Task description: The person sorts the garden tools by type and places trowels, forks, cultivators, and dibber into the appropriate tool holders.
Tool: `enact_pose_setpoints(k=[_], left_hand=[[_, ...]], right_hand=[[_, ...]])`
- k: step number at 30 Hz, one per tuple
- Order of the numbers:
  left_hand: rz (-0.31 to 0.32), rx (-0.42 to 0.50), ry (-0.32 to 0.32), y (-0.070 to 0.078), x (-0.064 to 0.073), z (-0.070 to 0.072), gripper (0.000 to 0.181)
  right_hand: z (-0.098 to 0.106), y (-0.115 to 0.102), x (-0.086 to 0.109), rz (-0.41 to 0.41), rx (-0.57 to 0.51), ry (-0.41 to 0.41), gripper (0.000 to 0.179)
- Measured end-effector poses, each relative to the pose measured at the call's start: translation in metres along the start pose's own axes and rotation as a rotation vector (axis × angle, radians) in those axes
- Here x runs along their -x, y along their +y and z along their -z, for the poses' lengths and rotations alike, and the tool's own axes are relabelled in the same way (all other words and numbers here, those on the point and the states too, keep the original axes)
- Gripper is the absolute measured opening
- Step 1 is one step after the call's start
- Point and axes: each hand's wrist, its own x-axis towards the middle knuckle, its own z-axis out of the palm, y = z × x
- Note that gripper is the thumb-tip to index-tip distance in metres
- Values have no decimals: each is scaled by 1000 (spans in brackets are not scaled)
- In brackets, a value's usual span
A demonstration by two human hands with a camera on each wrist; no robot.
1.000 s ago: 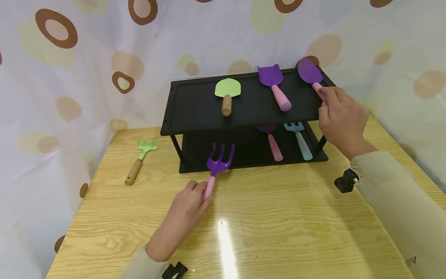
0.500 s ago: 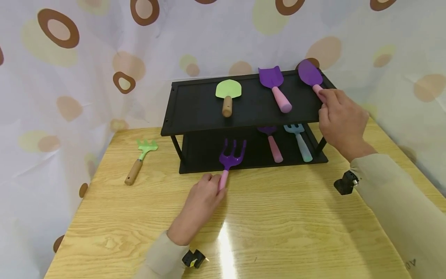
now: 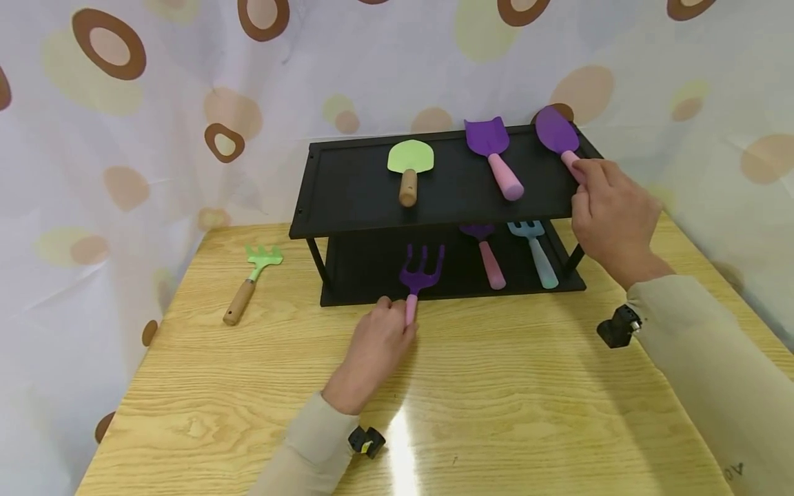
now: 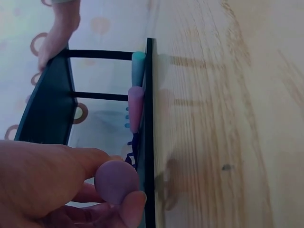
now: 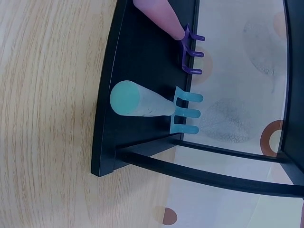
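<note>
My left hand (image 3: 381,344) grips the pink handle of a purple garden fork (image 3: 420,279), its tines reaching over the front of the black rack's lower shelf. In the left wrist view the round end of that handle (image 4: 116,182) shows between thumb and fingers. At the rack's right end, my right hand (image 3: 617,217) pinches the pink handle of a purple trowel (image 3: 556,129) lying over the upper shelf (image 3: 347,186). A purple shovel with a pink handle (image 3: 490,141) and a green shovel with a wooden handle (image 3: 410,157) lie along that shelf.
On the lower shelf rest a purple rake with a pink handle (image 3: 492,265) and a light blue rake (image 5: 147,102). A green rake with a wooden handle (image 3: 242,300) lies on the wooden table (image 3: 496,386), left of the rack. A patterned cloth (image 3: 161,172) hangs behind.
My left hand has carried the garden fork forward and to the right, from the table in front to over the lower shelf's edge. The right hand stays at the trowel handle.
</note>
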Motion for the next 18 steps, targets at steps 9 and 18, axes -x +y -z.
enact_pose_setpoints(k=[9, 18], left_hand=[[3, -28, -7, 6, -7, -11, 24], [63, 38, -31, 9, -10, -21, 32]], right_hand=[[-1, 0, -1, 21, 6, 22, 43], [-1, 0, 0, -3, 12, -15, 43]])
